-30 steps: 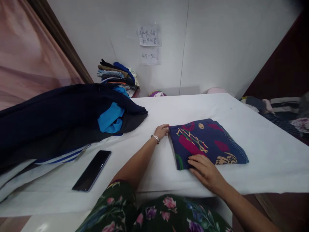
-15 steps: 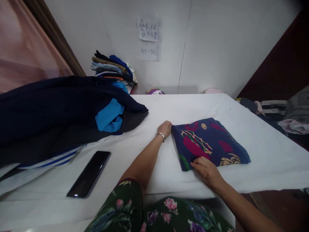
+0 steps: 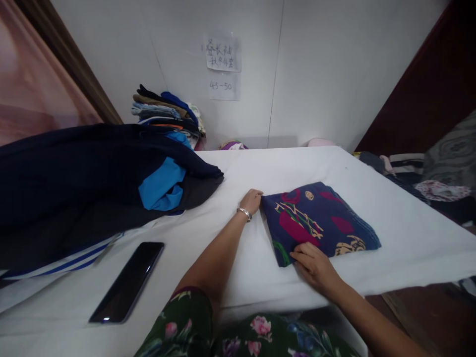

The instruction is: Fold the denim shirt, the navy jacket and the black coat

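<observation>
A folded navy garment (image 3: pixel 297 218) with magenta, green and cream patterns lies flat on the white-covered table; its exact kind is hidden by the folding. My left hand (image 3: pixel 252 201), a silver bracelet at the wrist, is closed on the garment's far left corner. At the near edge, close to the near left corner, my right hand (image 3: pixel 312 263) grips the cloth with thumb and fingers pressed together.
Dark clothes (image 3: pixel 74 183) with a bright blue piece (image 3: pixel 162 186) are heaped on the left. A black phone (image 3: pixel 128 282) lies before them. Folded clothes (image 3: pixel 167 114) are stacked at the back left. Handwritten papers (image 3: pixel 223 54) hang on the wall.
The camera view has shifted slightly, so everything sits a little further left. Both hands keep their places on the folded garment, which looks the same.
</observation>
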Demonstrator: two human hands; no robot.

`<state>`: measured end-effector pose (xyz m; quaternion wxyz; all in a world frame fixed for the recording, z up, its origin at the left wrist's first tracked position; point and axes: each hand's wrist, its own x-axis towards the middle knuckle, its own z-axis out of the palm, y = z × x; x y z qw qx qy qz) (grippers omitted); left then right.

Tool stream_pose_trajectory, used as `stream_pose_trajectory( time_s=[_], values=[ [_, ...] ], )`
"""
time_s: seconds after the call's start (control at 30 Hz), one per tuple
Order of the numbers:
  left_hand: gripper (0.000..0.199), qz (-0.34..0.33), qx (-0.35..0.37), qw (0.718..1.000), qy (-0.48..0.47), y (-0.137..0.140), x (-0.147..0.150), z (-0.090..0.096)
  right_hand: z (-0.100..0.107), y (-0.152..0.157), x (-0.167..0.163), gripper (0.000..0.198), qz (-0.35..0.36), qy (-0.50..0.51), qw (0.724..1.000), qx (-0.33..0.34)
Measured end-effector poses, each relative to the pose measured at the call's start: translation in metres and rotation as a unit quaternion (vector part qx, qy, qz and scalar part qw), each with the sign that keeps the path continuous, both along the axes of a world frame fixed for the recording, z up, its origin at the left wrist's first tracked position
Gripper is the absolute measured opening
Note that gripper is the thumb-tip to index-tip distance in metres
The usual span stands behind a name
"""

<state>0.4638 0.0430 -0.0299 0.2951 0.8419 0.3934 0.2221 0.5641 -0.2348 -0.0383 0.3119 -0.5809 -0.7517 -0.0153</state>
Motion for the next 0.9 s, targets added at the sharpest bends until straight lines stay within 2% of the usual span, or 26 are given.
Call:
stream_pose_trajectory(
  time_s=[0.1, 0.17, 0.23, 0.3, 0.33, 0.4, 0.47, 0.57, 0.67, 0.8, 0.9],
  values=[
    [0.025, -0.016, -0.003, 1.0, -0.017, 0.001, 0.003, -0.001, 0.016, 0.008, 0.01, 0.033, 0.036, 0.072, 0.995, -0.061],
    [0.022, -0.017, -0.002, 0.999, -0.027, 0.0, 0.005, -0.004, 0.028, 0.026, 0.031, 0.033, 0.029, 0.109, 0.993, -0.045],
    [0.018, -0.014, -0.001, 0.999, -0.043, -0.001, 0.007, -0.008, 0.036, 0.054, 0.062, 0.033, -0.04, 0.1, 0.994, -0.007],
    [0.016, -0.015, 0.002, 0.998, -0.061, -0.001, 0.007, -0.012, 0.042, 0.086, 0.1, 0.034, -0.14, 0.059, 0.988, -0.012],
    [0.015, -0.017, 0.003, 0.997, -0.07, 0.0, 0.008, -0.013, 0.043, 0.101, 0.119, 0.035, -0.198, 0.036, 0.979, -0.029],
    [0.014, -0.02, 0.005, 0.996, -0.085, 0.001, 0.008, -0.015, 0.044, 0.125, 0.15, 0.043, -0.281, -0.034, 0.951, -0.122],
    [0.014, -0.02, 0.005, 0.995, -0.096, 0.002, 0.008, -0.017, 0.043, 0.14, 0.172, 0.052, -0.312, -0.078, 0.927, -0.195],
    [0.013, -0.016, 0.003, 0.994, -0.109, 0.003, 0.008, -0.018, 0.041, 0.15, 0.188, 0.052, -0.302, -0.095, 0.919, -0.234],
    [0.013, -0.012, -0.001, 0.993, -0.119, 0.003, 0.008, -0.019, 0.044, 0.154, 0.198, 0.039, -0.285, -0.108, 0.918, -0.253],
    [0.013, -0.005, -0.013, 0.992, -0.127, 0.003, 0.008, -0.018, 0.058, 0.154, 0.213, 0.021, -0.266, -0.109, 0.923, -0.258],
    [0.014, 0.005, -0.024, 0.991, -0.13, 0.003, 0.009, -0.016, 0.069, 0.147, 0.225, 0.023, -0.25, -0.089, 0.929, -0.257]
  ],
)
